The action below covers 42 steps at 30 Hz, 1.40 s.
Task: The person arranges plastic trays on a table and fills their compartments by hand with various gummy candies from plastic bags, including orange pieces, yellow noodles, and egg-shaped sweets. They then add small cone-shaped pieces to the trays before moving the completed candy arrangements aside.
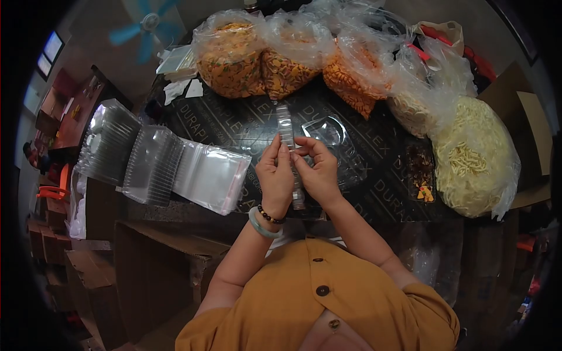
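black tabletop with pale lettering | bulging clear plastic bags of orange and cream pieces along far and right edges, likely for reach | fanned flat clear plastic sleeves toward left edge, probably splayed for easy picking | left hand, right hand: fingertips pinched closed, grip contents unclear | narrow clear ribbed strip from near edge toward far bags, between and beneath hands

Two hands, two bracelets
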Available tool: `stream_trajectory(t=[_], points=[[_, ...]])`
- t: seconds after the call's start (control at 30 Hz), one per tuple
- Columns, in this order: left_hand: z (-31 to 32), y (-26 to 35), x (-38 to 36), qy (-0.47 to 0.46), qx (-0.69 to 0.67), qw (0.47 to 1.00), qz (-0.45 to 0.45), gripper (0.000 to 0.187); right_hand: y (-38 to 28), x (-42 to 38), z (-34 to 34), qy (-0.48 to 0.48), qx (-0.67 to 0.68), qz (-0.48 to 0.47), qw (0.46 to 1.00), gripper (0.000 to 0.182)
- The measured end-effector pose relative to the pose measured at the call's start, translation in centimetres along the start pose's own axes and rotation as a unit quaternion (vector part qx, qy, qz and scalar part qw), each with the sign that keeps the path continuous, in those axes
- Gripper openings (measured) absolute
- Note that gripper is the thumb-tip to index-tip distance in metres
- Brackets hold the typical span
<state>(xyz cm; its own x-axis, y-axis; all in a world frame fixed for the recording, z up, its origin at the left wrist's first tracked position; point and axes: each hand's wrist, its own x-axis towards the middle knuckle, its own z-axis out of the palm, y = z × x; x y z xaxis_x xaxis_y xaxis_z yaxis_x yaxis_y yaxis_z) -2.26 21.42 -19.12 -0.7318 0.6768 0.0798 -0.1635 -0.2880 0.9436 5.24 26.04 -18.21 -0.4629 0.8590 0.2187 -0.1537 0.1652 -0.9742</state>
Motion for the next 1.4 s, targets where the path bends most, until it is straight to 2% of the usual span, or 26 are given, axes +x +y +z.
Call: stream_trajectory(t=[0.03, 0.1, 0.13, 0.2, 0.23, 0.3, 0.33, 0.37, 0.43, 0.47, 0.5, 0.53, 0.6, 0.67, 0.77, 0.97, 1.07, 1.1, 1.13, 1.2, 1.27, 1.3, 1.33, 1.4], points=[[-0.2, 0.0, 0.1, -0.002, 0.0, 1.0, -0.002, 0.035, -0.1, 0.0, 0.0, 0.007, -0.029, -0.035, 0.999, 0.028], [-1.1, 0.3, 0.6, -0.004, 0.126, 0.989, 0.076, 0.034, 0.6, 0.0, 0.0, 0.019, 0.016, -0.017, 1.0, 0.029], [-1.7, 0.2, 1.0, -0.004, 0.127, 0.989, 0.077, 0.034, 0.8, 0.1, 0.1, 0.027, 0.062, 0.001, 0.998, 0.029], [-3.2, 0.1, 1.9, 0.044, 0.073, 0.996, 0.02, 0.034, 0.6, 0.7, -1.3, 0.016, 0.01, 0.006, 1.0, 0.03], [-4.1, 0.7, 2.2, 0.044, 0.054, 0.998, 0.011, 0.035, 1.1, 1.4, -2.6, 0.02, -0.039, 0.058, 0.997, 0.029], [-5.0, 1.7, 2.2, 0.045, 0.039, 0.998, 0.004, 0.036, 2.6, 2.9, -5.0, 0.04, -0.234, -0.018, 0.971, 0.031], [-5.2, 2.1, 2.2, 0.042, 0.018, 0.999, -0.003, 0.036, 2.5, 2.6, -5.4, 0.091, -0.459, -0.138, 0.873, 0.033], [-5.0, 2.3, 2.2, 0.045, 0.018, 0.999, 0.0, 0.036, 2.5, 2.5, -5.1, 0.088, -0.457, -0.141, 0.873, 0.033], [-4.1, 2.4, 1.7, 0.044, -0.014, 0.999, -0.009, 0.038, 1.1, 2.1, -3.2, 0.071, -0.351, -0.172, 0.918, 0.039], [-3.9, 2.4, 1.4, 0.042, -0.014, 0.999, -0.011, 0.038, 0.4, 1.6, -1.5, 0.011, -0.178, -0.11, 0.978, 0.042], [-3.6, 2.5, 1.2, 0.022, -0.028, 0.999, -0.016, 0.038, 0.2, 1.1, -0.1, -0.032, -0.054, -0.05, 0.997, 0.042], [-3.3, 2.6, 1.0, 0.001, -0.042, 0.999, -0.021, 0.038, 0.0, 0.7, 1.0, -0.074, 0.071, 0.009, 0.995, 0.043], [-2.8, 3.2, 0.3, -0.01, -0.071, 0.997, -0.023, 0.038, -0.5, 0.4, 2.2, -0.09, 0.074, -0.002, 0.993, 0.041], [-2.6, 3.4, 0.2, -0.015, -0.099, 0.995, -0.024, 0.038, 0.0, 0.3, 2.8, -0.078, 0.223, 0.112, 0.965, 0.039], [-2.7, 2.9, 0.1, 0.012, -0.094, 0.995, -0.025, 0.038, 1.0, 0.0, 3.2, -0.058, 0.302, 0.107, 0.946, 0.035], [-2.0, 2.4, -0.2, 0.009, -0.115, 0.993, -0.018, 0.034, 1.3, -0.6, 3.0, -0.034, 0.345, 0.101, 0.933, 0.033], [-1.7, 2.5, -0.4, 0.018, -0.105, 0.994, -0.022, 0.035, 0.3, -0.7, 2.3, -0.045, 0.312, 0.109, 0.943, 0.036], [-1.7, 2.3, -0.6, 0.002, -0.052, 0.999, -0.001, 0.036, -0.2, -0.7, 2.1, -0.05, 0.314, 0.109, 0.942, 0.036], [-1.8, 2.1, -0.8, -0.012, 0.002, 1.0, 0.021, 0.037, -0.9, -0.7, 1.8, -0.049, 0.221, 0.091, 0.97, 0.036], [-2.0, 1.5, -1.1, -0.017, 0.016, 0.998, 0.056, 0.037, -1.7, -0.7, 1.5, -0.043, 0.079, 0.054, 0.995, 0.035], [-1.3, 3.7, -1.6, -0.072, 0.216, 0.95, 0.212, 0.042, -1.8, -0.4, 0.5, -0.046, 0.052, 0.016, 0.997, 0.035], [-1.6, 4.7, -1.4, -0.133, 0.259, 0.926, 0.239, 0.044, -1.8, -0.4, 0.2, -0.046, 0.022, -0.02, 0.999, 0.035], [-2.2, 5.5, -0.9, -0.134, 0.258, 0.927, 0.238, 0.044, -2.4, -0.3, 0.1, -0.019, 0.179, 0.055, 0.982, 0.04], [-3.2, 6.9, -0.2, -0.296, 0.403, 0.833, 0.237, 0.046, -2.4, -0.3, -0.3, -0.017, 0.197, 0.055, 0.979, 0.042]])
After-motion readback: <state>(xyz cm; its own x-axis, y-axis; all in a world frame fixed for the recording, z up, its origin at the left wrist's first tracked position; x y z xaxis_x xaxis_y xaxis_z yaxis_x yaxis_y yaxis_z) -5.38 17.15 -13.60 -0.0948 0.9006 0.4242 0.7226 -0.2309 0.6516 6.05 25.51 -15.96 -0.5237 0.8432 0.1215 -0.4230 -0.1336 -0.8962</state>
